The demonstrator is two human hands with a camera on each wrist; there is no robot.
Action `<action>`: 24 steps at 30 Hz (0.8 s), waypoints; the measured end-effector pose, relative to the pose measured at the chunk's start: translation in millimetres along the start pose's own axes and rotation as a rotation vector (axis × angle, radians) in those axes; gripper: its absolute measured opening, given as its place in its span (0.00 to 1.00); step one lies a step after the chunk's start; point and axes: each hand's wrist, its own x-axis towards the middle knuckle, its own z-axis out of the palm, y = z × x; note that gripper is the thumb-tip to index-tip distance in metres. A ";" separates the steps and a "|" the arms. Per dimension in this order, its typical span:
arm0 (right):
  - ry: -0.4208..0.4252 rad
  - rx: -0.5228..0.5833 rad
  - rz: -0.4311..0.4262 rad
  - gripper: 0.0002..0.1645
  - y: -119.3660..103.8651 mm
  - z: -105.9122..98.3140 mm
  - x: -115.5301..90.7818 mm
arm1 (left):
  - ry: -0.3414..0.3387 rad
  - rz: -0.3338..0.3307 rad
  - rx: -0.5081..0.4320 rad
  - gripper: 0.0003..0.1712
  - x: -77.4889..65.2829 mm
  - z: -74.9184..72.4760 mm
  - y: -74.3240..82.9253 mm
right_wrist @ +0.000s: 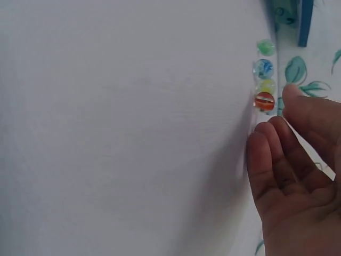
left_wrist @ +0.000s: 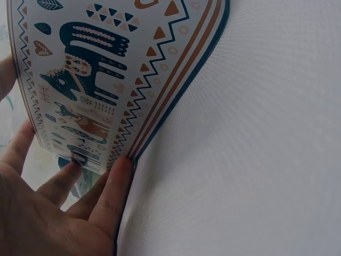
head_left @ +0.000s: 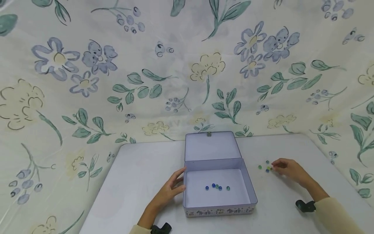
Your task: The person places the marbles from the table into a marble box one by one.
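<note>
An open tin box [head_left: 219, 211], printed with animals on its outer walls, sits on the white table with its lid raised at the back. Several blue and green glass marbles [head_left: 220, 188] lie on its floor. My left hand [head_left: 167, 192] touches the box's left side with spread fingers. On the table right of the box is a small group with a green marble [right_wrist: 265, 47], a blue marble [right_wrist: 263, 69], a yellow marble [right_wrist: 266, 86] and a red-orange marble [right_wrist: 264, 101]. My right hand [head_left: 292, 171] reaches to this group, thumb and fingers apart, fingertips right by the red-orange marble.
The white table [head_left: 140, 172] runs out to both sides of the box. Behind it hangs a floral cloth [head_left: 175, 84], which also lines the sides. The raised lid [head_left: 212, 147] stands near the table's back edge.
</note>
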 end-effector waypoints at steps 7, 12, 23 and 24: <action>0.030 -0.072 0.007 0.17 5.8 11.8 -3.7 | -0.030 0.000 -0.006 0.38 -1.3 -0.5 -2.0; 0.101 -0.150 -0.072 0.12 3.4 15.4 -1.4 | -0.001 0.005 -0.001 0.38 1.1 -0.2 -2.3; 0.093 -0.146 -0.037 0.08 2.4 14.6 1.0 | 0.007 -0.010 -0.011 0.38 1.3 -0.9 0.4; 0.094 -0.144 -0.024 0.09 2.3 14.5 0.6 | 0.006 -0.010 -0.010 0.38 1.1 -0.7 0.9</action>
